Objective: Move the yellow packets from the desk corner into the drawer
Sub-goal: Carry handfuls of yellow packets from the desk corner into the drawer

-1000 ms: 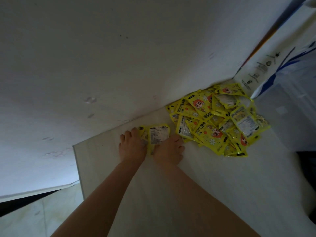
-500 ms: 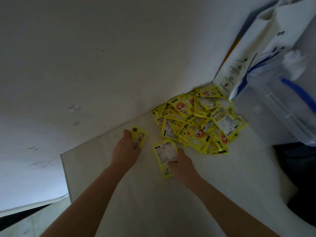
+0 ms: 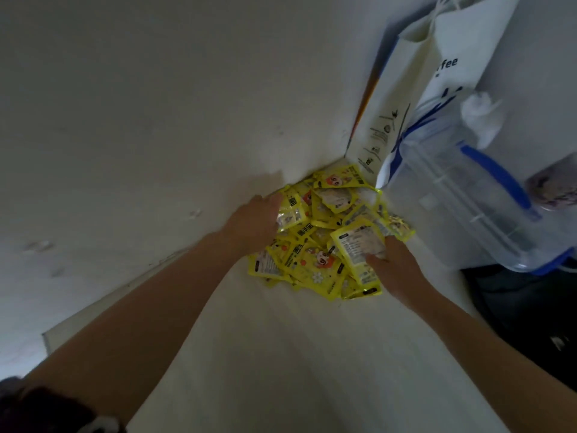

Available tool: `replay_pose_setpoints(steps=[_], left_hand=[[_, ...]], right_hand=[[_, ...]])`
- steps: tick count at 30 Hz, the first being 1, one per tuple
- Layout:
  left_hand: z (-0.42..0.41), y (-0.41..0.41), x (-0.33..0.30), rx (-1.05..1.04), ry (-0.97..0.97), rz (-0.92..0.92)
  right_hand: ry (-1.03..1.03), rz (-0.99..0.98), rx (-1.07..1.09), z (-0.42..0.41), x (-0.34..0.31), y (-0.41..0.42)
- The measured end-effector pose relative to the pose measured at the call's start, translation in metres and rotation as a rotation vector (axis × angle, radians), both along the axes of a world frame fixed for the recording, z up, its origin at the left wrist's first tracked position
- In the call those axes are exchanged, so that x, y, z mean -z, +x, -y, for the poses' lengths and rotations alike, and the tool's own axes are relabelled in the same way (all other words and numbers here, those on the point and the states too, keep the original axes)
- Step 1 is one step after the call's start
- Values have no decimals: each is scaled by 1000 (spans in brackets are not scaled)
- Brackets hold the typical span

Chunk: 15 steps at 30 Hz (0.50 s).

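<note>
A heap of several yellow packets (image 3: 315, 260) lies in the desk corner against the wall. My left hand (image 3: 254, 221) is at the heap's left side and holds one yellow packet (image 3: 292, 214) against the pile. On the right side of the heap, my right hand (image 3: 395, 265) pinches a packet with its white label up (image 3: 359, 242). The white desk (image 3: 281, 354) runs toward me. No drawer is in view.
A white paper bag (image 3: 415, 98) with blue print stands against the wall behind the heap. A clear plastic box with blue handles (image 3: 468, 198) sits right of the packets. A dark area (image 3: 524, 310) lies past the desk's right edge. The wall (image 3: 156, 104) borders the desk on the left.
Both hands carried their packets from the open desk to the right, onto the heap in the corner. The view swung right and closer, showing more of the bag and plastic box.
</note>
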<state>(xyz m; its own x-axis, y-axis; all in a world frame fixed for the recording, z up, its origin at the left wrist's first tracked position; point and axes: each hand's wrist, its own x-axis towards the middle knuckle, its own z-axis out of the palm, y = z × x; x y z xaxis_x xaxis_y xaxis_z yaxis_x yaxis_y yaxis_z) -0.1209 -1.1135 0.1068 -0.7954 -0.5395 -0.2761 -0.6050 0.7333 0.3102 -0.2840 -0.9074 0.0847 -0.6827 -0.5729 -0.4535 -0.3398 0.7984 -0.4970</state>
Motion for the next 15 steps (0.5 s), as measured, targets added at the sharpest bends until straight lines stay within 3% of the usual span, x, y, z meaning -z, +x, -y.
replay_pose_setpoints(steps=[6,12,15], left_hand=[[21,-44,8,191,-31,117],[29,-61,26,407,-245,227],[29,-65,28,389,-165,257]], right_hand=[[113,-131,-110,13,10,-33],[137,-156,-136,22,13,-41],[114,-181,-123,23,16,-41]])
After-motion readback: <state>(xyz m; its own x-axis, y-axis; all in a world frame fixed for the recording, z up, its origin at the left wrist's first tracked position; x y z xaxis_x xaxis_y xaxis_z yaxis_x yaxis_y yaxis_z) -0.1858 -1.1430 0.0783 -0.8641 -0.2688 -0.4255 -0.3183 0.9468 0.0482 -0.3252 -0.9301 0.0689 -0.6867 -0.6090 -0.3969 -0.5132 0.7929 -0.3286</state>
